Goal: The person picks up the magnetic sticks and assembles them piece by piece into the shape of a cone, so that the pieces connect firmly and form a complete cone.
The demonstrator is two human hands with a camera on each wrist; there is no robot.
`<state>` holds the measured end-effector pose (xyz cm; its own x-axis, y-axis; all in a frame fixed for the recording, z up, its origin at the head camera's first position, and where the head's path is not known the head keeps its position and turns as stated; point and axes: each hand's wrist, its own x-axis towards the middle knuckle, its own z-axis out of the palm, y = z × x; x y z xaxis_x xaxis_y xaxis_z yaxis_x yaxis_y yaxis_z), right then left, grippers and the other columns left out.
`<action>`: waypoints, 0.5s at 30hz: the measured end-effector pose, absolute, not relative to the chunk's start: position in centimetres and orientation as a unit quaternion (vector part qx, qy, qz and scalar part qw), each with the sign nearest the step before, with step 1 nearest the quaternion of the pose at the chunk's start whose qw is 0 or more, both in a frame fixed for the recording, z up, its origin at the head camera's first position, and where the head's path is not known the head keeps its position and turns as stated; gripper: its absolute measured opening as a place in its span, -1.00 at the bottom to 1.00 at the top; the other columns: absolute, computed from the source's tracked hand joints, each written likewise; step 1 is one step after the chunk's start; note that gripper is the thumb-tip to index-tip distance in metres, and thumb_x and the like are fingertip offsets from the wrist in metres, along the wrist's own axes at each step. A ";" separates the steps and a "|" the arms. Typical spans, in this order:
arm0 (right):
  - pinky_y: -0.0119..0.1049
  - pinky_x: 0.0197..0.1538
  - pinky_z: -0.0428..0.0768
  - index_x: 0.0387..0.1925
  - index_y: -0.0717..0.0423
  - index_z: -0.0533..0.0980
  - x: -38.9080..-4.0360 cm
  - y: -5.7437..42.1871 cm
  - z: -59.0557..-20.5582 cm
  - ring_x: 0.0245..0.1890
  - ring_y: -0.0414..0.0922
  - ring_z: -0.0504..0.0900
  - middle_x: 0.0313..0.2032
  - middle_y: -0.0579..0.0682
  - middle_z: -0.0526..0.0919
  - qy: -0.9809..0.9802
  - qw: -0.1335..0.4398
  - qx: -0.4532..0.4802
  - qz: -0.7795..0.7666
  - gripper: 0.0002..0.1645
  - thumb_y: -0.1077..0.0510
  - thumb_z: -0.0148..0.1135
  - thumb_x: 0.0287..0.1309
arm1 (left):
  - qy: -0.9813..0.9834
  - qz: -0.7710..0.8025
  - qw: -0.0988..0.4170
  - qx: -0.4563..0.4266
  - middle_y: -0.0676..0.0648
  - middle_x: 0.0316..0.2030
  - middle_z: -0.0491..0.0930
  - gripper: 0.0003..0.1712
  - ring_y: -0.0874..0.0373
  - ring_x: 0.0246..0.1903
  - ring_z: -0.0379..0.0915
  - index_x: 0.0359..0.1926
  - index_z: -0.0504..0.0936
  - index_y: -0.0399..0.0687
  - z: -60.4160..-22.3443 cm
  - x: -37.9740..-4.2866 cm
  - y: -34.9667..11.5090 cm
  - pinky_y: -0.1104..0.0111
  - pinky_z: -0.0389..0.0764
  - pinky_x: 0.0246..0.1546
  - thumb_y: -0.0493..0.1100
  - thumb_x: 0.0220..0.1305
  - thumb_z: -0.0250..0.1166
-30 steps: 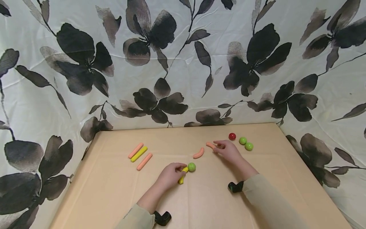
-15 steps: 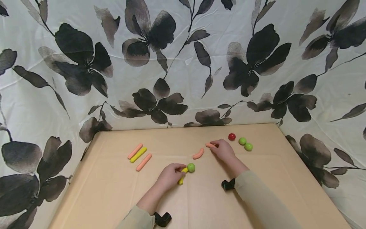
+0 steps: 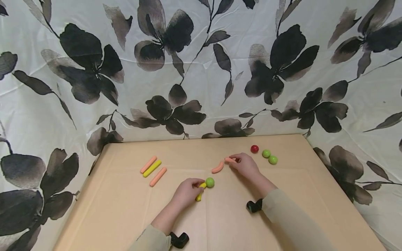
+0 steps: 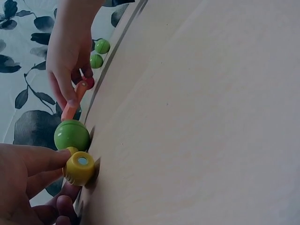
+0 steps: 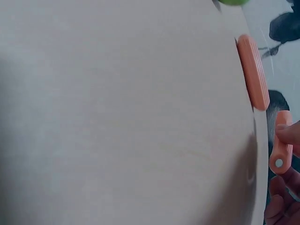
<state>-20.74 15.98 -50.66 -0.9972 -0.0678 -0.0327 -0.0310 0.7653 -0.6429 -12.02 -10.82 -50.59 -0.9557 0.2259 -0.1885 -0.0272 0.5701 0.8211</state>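
My left hand [image 3: 185,192] pinches a yellow curved magnetic stick [image 3: 199,198] between thumb and fingers. The stick's far end meets a green ball [image 3: 209,182]; the left wrist view shows a round silvery disc on the yellow stick's [image 4: 79,171] near end. Farther right, my right hand [image 3: 246,165] holds an orange-pink magnetic stick [image 3: 229,160] by thumb and fingertips. A curved stick of the same colour [image 3: 217,168] lies just left of it. Seen from the right wrist, the held stick [image 5: 281,152] appears apart from the loose one [image 5: 254,72].
On the left of the tan tabletop [image 3: 119,209] lie a yellow straight stick [image 3: 152,168] and two pink ones, one being this pink stick [image 3: 158,176]. Beyond my right hand sit a red ball [image 3: 254,149] and two green balls, including this green ball [image 3: 273,160]. A floral cloth [image 3: 201,80] hangs behind.
My right hand has shifted left, and the held orange-pink stick's end is now nearer the loose curved stick. The left hand, yellow stick and green ball have stayed in place.
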 end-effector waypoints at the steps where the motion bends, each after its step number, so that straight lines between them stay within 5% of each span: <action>1: -0.19 -0.18 0.46 0.03 0.04 0.68 -20.5 15.9 -50.5 -0.28 -0.05 0.48 -0.26 0.01 0.58 0.939 0.031 -0.029 -0.340 -0.59 0.05 0.43 0.12 | 0.875 0.461 0.137 0.057 0.03 -0.26 0.58 -0.68 0.20 -0.37 0.46 0.07 0.69 -0.11 -50.6 -12.0 -10.8 0.33 0.51 -0.39 -0.21 0.30 0.32; 15: -0.26 -0.30 0.43 -0.06 -0.05 0.72 -16.5 14.7 -50.0 -0.39 -0.14 0.43 -0.41 -0.14 0.53 0.948 0.061 -0.057 -0.306 -0.66 0.06 0.48 0.08 | 0.877 0.461 0.129 0.055 0.04 -0.24 0.59 -0.67 0.20 -0.34 0.46 0.07 0.69 -0.10 -50.6 -11.9 -10.7 0.33 0.51 -0.35 -0.20 0.29 0.33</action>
